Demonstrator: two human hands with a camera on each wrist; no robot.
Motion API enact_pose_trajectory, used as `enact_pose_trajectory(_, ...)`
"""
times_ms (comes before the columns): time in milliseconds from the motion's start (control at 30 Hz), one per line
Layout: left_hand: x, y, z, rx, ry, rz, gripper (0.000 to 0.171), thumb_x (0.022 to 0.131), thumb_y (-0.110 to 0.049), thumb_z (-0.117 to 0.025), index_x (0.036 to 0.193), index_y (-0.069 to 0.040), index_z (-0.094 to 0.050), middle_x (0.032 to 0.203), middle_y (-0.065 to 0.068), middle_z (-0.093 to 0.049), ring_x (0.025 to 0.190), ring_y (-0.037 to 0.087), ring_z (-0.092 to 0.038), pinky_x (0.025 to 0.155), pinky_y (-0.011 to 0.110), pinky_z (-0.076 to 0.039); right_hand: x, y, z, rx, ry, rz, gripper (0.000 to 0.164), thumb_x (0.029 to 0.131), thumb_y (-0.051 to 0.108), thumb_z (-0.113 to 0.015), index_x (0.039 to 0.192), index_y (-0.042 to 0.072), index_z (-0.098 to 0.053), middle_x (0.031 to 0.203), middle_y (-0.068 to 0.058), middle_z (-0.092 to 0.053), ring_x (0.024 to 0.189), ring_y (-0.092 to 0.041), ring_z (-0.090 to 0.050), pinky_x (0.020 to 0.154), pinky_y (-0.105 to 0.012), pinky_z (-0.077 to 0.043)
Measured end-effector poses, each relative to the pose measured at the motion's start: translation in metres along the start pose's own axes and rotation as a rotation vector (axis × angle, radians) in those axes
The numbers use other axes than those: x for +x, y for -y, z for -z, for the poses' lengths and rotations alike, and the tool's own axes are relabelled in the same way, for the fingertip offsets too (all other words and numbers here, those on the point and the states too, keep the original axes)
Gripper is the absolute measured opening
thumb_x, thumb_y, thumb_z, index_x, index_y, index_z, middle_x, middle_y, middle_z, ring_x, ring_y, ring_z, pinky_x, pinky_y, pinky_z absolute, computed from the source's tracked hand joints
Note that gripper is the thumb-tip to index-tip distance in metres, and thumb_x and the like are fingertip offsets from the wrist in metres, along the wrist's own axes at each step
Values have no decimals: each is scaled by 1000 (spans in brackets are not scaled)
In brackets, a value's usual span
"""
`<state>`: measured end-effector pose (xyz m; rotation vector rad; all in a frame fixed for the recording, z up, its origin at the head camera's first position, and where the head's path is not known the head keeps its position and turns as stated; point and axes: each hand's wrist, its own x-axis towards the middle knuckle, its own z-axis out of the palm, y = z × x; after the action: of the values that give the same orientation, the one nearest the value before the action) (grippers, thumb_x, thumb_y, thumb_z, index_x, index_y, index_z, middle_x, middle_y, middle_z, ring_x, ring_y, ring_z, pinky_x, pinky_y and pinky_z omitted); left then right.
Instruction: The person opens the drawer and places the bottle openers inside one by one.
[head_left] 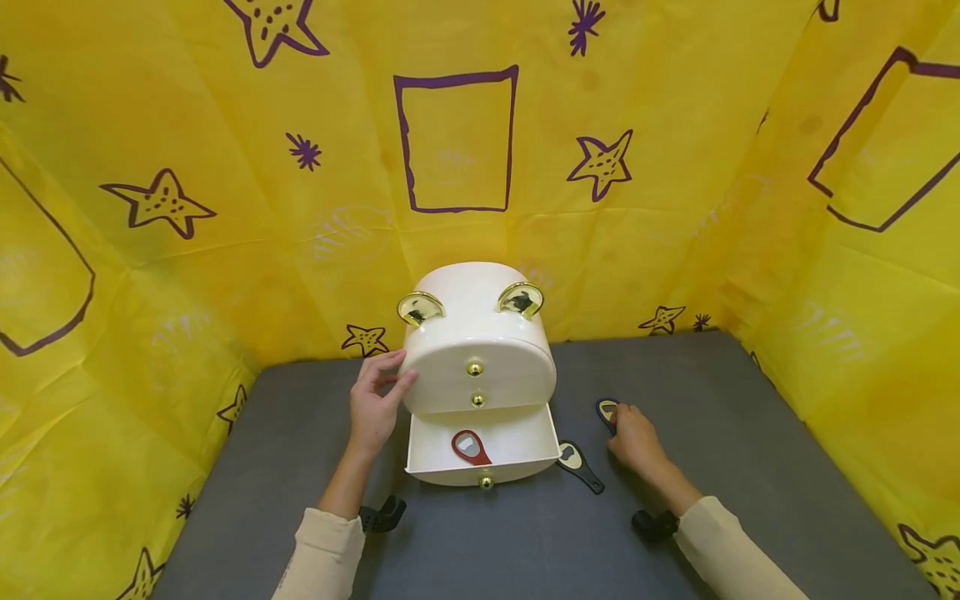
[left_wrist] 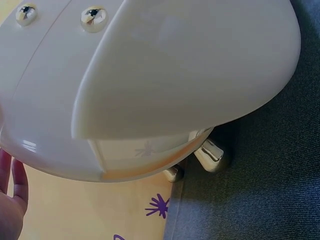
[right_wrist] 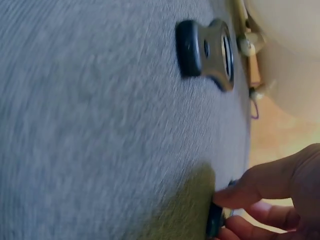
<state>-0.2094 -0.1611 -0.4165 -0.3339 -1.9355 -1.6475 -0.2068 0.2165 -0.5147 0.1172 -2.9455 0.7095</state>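
A white drawer box stands on the table with its lowest drawer pulled out. Inside that drawer lies a red bottle opener. My left hand touches the box's left side, its thumb near the front edge; in the left wrist view only some of its fingers show. To the right of the box, my right hand pinches a dark bottle opener at the tabletop, partly covered by the fingers. Between that hand and the drawer lies another dark bottle opener.
Gold knobs sit on the drawer fronts, and gold-rimmed ears stick up from the box. Short metallic feet carry it. The dark grey table meets yellow cloth walls at the back and sides.
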Motion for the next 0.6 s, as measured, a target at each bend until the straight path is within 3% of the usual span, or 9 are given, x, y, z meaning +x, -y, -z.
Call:
enact_pose_trajectory(267,0,-1,0,-7,3,-8,29,79,13,-71,108,15,-64,114,32,-57,102,-2,-55,80,11,-49,3,-13,5,7,12,-91,29,69,-5,-62,96,-12,-58,92,-28,-58,86,-43,-57,80,-55,-48)
enact_pose_trajectory(433,0,-1,0,-5,-4,-2,29,79,12,-71,107,15,-64,113,29,-57,102,-2,-55,80,11,-49,8,-17,5,11,-15,-102,23,71,1,-66,91,-12,-63,88,-29,-65,84,-45,-61,77,-57,-49)
enact_pose_trajectory(600,0,0,0,-8,-3,4,29,79,12,-71,107,15,-64,113,30,-57,101,-2,-55,80,11,-49,9,-20,5,65,-22,-125,29,70,7,-72,92,-10,-68,86,-24,-70,80,-42,-65,74,-54,-52)
